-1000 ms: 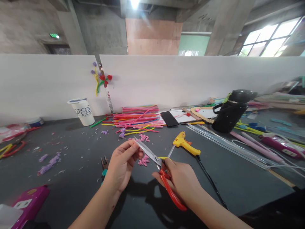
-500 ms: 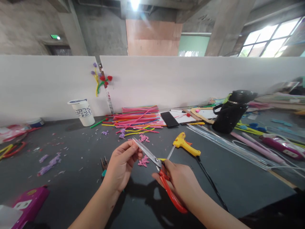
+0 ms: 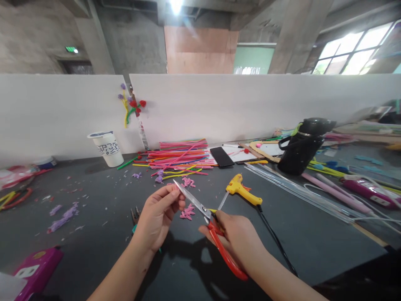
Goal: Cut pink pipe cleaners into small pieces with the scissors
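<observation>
"While the R hand has the scissors gripped by the red handles, fingers wrapped round, what's the L hand up to?"

"Thumb & forefinger pinched together, right by the scissor tips. Can't tell what, if anything, is in the pinch. Faint pink shows just past it, but that could be lying on the table."

"And the scissors?"

"Mid-scene, raised over the table btwn both hands, pointing far & left. Can't tell if the blades are parted; they overlap from this angle."

"So how's it done well?"

"Prob. small, slow snips w/ the tips only, L fingertips well back from the edge. Better to turn the held end than twist the scissors. Near pink pcs sit just right of the L fingers, so offcuts could get mixed in."

"Anything else unclear?"

"Yellow bit by the pivot: held or just behind, can't tell. Pliers are partly hidden by the L wrist. Purple power strip, near left, is cut off by the frame, & stuff at far right's blurry."
</observation>
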The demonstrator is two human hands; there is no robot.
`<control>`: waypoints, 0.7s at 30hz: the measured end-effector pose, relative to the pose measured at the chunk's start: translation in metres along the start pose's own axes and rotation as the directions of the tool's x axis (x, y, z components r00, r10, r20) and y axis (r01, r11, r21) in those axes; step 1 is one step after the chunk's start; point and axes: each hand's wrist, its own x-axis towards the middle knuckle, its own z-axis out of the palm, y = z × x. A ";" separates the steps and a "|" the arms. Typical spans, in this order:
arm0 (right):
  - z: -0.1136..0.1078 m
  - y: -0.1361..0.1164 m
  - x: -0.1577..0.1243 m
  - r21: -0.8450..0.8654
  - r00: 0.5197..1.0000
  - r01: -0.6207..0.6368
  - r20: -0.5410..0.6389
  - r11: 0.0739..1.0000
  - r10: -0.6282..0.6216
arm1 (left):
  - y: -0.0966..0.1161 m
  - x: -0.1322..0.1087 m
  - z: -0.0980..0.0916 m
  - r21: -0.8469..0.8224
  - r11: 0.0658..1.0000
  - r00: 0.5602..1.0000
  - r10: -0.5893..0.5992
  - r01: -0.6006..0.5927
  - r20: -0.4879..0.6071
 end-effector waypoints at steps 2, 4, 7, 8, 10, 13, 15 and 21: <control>-0.001 0.001 0.001 0.056 0.998 -0.059 0.008 0.997 0.059 | -0.001 0.000 0.001 0.004 1.000 1.000 -0.014 0.014 0.013; -0.002 0.002 0.002 0.104 0.995 -0.096 -0.008 0.990 0.097 | -0.002 0.000 0.001 0.006 1.000 0.999 -0.030 0.030 0.032; -0.004 0.002 0.003 0.257 0.994 -0.097 -0.014 0.962 0.104 | -0.005 -0.002 0.003 0.015 0.996 0.994 -0.091 0.090 0.068; -0.005 0.001 0.004 0.344 0.994 -0.101 0.006 0.933 0.105 | -0.006 -0.003 0.004 0.026 0.992 0.988 -0.127 0.126 0.088; -0.007 -0.002 0.005 0.549 0.993 -0.114 0.051 0.828 0.103 | -0.009 -0.004 0.006 0.064 0.975 0.964 -0.222 0.215 0.146; -0.009 -0.008 0.007 0.768 0.987 -0.163 0.115 0.619 0.116 | -0.013 -0.007 0.008 0.138 0.935 0.905 -0.352 0.327 0.237; -0.010 -0.012 0.009 0.836 0.980 -0.198 0.158 0.512 0.121 | -0.015 -0.008 0.009 0.168 0.918 0.878 -0.395 0.360 0.271; -0.013 -0.017 0.015 0.892 0.970 -0.241 0.215 0.382 0.110 | -0.014 -0.008 0.006 0.232 0.889 0.844 -0.451 0.395 0.290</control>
